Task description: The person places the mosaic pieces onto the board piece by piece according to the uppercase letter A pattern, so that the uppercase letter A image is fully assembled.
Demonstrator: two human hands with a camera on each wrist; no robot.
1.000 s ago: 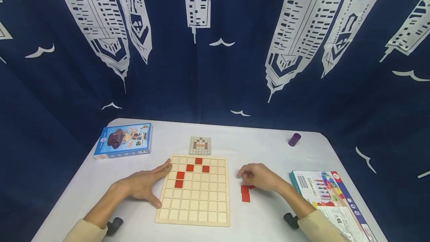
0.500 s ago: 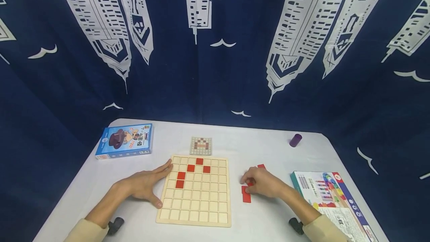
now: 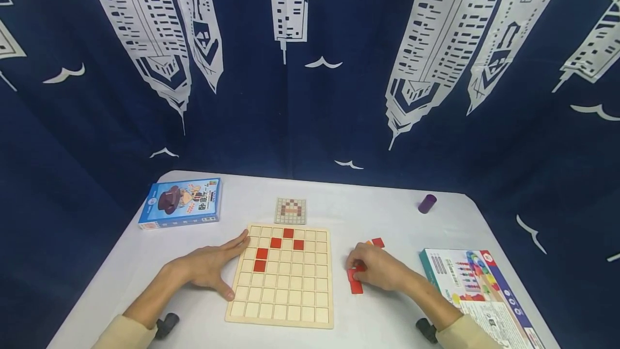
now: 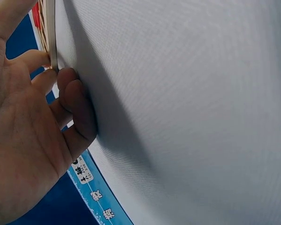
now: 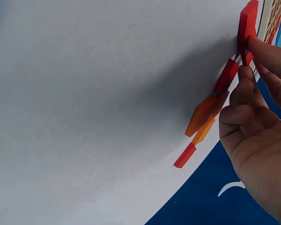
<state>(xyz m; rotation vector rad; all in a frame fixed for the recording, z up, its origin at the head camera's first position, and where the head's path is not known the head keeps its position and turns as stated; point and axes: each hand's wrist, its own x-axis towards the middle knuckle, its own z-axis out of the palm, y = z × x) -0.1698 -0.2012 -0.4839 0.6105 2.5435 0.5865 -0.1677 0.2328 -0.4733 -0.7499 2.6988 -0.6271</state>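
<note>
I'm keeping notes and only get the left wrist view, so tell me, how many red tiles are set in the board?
Observer: Five red tiles sit in the board.
Operator: Where's the right hand?
Observer: The right hand is beside the board, pinching a loose tile.
Operator: And what's just past the board's far edge?
Observer: A small card printed with a grid pattern.
</note>
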